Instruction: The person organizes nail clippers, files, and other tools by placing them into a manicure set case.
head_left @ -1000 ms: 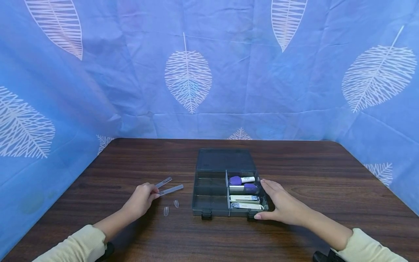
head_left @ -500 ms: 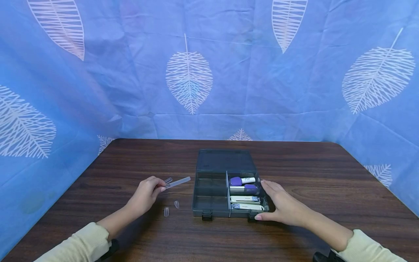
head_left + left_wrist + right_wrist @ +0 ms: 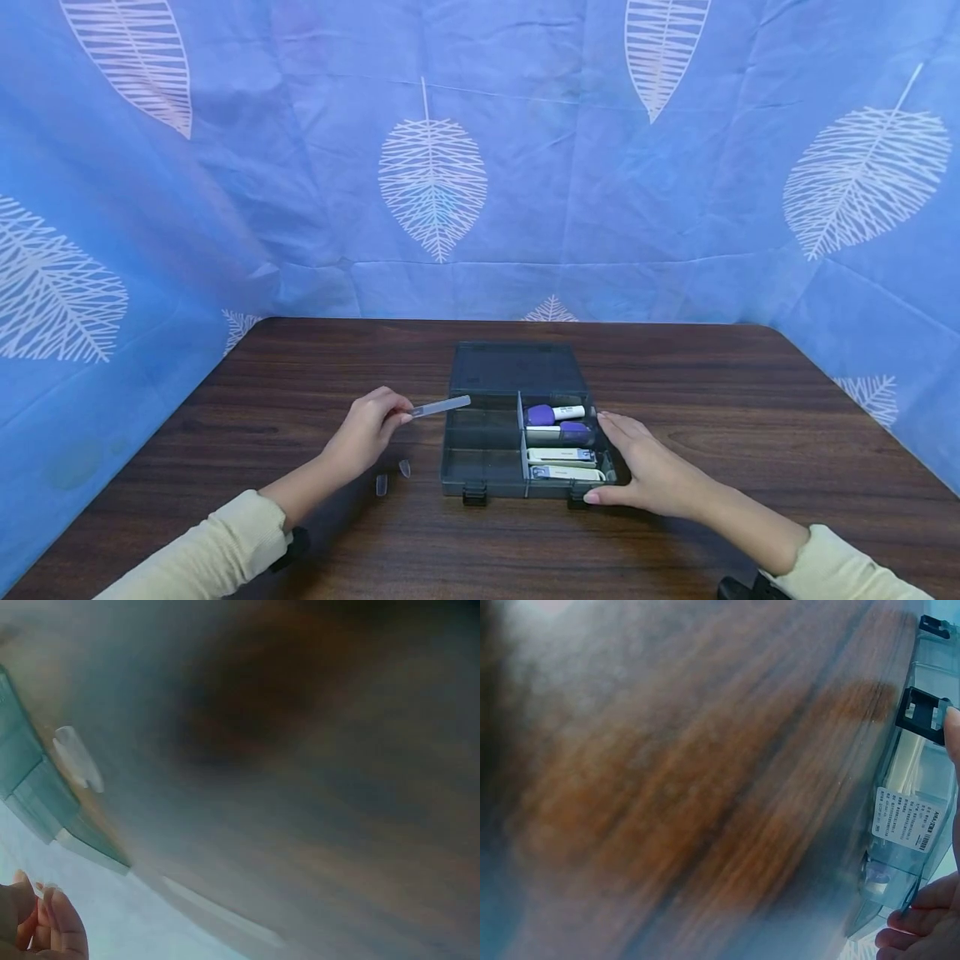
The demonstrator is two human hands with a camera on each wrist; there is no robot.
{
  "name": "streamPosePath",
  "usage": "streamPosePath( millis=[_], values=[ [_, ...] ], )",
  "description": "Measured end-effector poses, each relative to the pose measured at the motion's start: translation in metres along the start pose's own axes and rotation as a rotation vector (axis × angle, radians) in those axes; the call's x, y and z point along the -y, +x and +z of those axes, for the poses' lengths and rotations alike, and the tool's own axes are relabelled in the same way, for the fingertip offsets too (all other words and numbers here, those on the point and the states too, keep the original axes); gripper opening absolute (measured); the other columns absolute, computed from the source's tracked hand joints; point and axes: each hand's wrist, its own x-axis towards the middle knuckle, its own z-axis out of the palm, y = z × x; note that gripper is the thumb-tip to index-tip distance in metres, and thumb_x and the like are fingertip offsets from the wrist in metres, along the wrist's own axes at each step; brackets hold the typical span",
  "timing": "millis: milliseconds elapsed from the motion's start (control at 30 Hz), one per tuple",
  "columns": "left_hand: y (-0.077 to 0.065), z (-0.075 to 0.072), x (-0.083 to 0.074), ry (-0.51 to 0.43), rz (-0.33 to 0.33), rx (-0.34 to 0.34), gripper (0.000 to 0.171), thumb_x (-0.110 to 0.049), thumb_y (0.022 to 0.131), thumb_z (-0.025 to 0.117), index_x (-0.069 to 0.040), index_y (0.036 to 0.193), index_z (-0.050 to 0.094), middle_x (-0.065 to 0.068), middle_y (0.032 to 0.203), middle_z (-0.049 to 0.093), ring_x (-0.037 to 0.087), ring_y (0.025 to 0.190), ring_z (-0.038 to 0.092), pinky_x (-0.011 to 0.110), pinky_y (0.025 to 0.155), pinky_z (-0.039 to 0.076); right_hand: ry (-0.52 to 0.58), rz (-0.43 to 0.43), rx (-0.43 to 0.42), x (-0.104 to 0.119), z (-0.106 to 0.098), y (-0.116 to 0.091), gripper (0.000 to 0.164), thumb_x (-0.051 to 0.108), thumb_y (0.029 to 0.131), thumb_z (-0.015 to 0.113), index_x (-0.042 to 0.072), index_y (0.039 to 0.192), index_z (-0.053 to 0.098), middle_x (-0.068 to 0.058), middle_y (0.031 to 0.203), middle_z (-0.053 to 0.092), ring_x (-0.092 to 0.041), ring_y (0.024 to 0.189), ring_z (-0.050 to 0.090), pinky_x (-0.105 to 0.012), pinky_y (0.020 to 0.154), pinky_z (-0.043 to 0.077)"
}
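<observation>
Two purple-and-white bottles [image 3: 539, 414], two pale clippers [image 3: 561, 456] on the three-o'clock side of the dark box [image 3: 498, 487] | left hand [image 3: 371, 425] pinching a clear strip [image 3: 442, 406], tip over the ten-o'clock compartment [image 3: 483, 427] | right hand [image 3: 647, 468] gripping the three-o'clock end | white label [image 3: 905, 818]: right-wrist view only

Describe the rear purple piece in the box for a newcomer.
On the brown table, find the open dark box; look right of its divider. The piece lies nearest the lid there: purple end left, white right; its neighbour is reversed.
</observation>
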Motion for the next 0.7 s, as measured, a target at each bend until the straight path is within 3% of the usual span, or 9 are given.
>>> streamPosePath(
  millis=[300, 500, 700],
  values=[
    [0.022, 0.015, -0.012, -0.023, 0.06, 0.023, 0.009, -0.003, 0.086, 0.062, 0.001, 0.092, 0.067, 0.009, 0.086, 0.062, 0.012, 0.07, 0.056, 0.022, 0.06, 0.049, 0.022, 0.006, 0.02, -0.001, 0.0, 0.001, 0.107, 0.065, 0.072, 0.064, -0.01, 0.14, 0.029, -0.031, 0.143, 0.031, -0.048, 0.131, 0.03, -0.061, 0.097, 0.036],
    [0.033, 0.024, -0.016, 0.004, 0.106, 0.039, 0.009, -0.003, 0.086, 0.061, 0.001, 0.091, 0.067, 0.01, 0.087, 0.062, 0.015, 0.072, 0.059, 0.022, 0.062, 0.05, 0.018, 0.008, 0.011, -0.001, 0.002, 0.001, 0.108, 0.065, 0.071, 0.065, -0.01, 0.14, 0.029, -0.031, 0.143, 0.031, -0.048, 0.13, 0.031, -0.061, 0.097, 0.036],
    [0.042, 0.031, -0.023, 0.051, 0.106, 0.088, 0.01, -0.003, 0.087, 0.06, 0.001, 0.092, 0.068, 0.008, 0.085, 0.06, 0.014, 0.07, 0.058, 0.022, 0.062, 0.05, 0.025, 0.015, 0.013, -0.001, 0.001, 0.0, 0.108, 0.065, 0.071, 0.065, -0.01, 0.14, 0.029, -0.031, 0.143, 0.031, -0.049, 0.13, 0.03, -0.061, 0.096, 0.036]
  ],
)
